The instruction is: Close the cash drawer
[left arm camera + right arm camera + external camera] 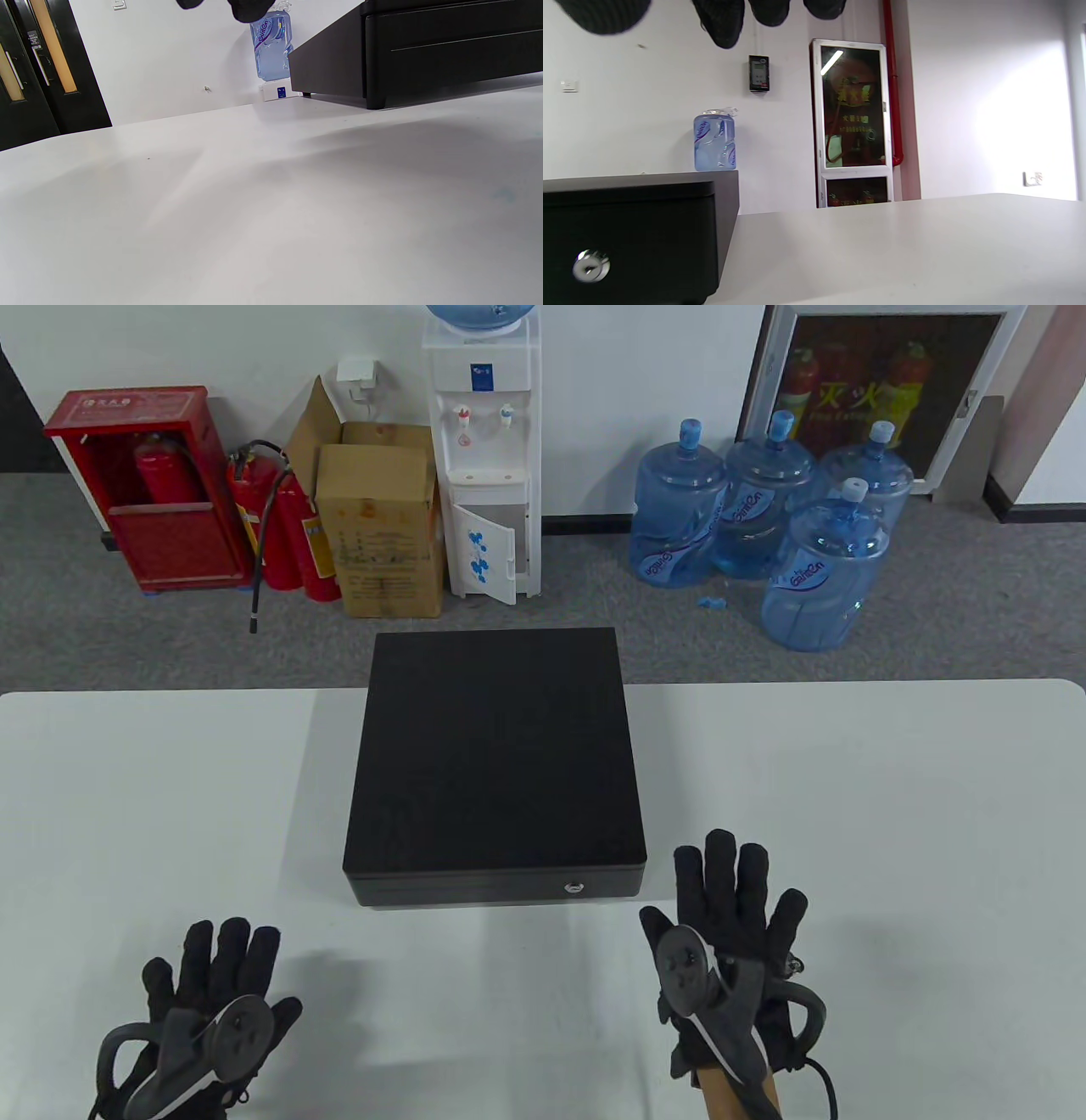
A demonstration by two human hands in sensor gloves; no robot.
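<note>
A black cash drawer (496,755) stands in the middle of the white table (891,814), its front panel flush with the case and a silver lock (575,887) facing me. My left hand (212,984) is flat and spread, near the table's front left, apart from the drawer. My right hand (734,908) is flat with fingers spread, just right of the drawer's front right corner, not touching it. The left wrist view shows the drawer's front left corner (407,51); the right wrist view shows the lock (591,265) and fingertips (723,23) at the top.
Beyond the table's far edge stand a water dispenser (485,458), several blue water bottles (764,517), a cardboard box (382,526) and red fire extinguishers (280,526) on grey carpet.
</note>
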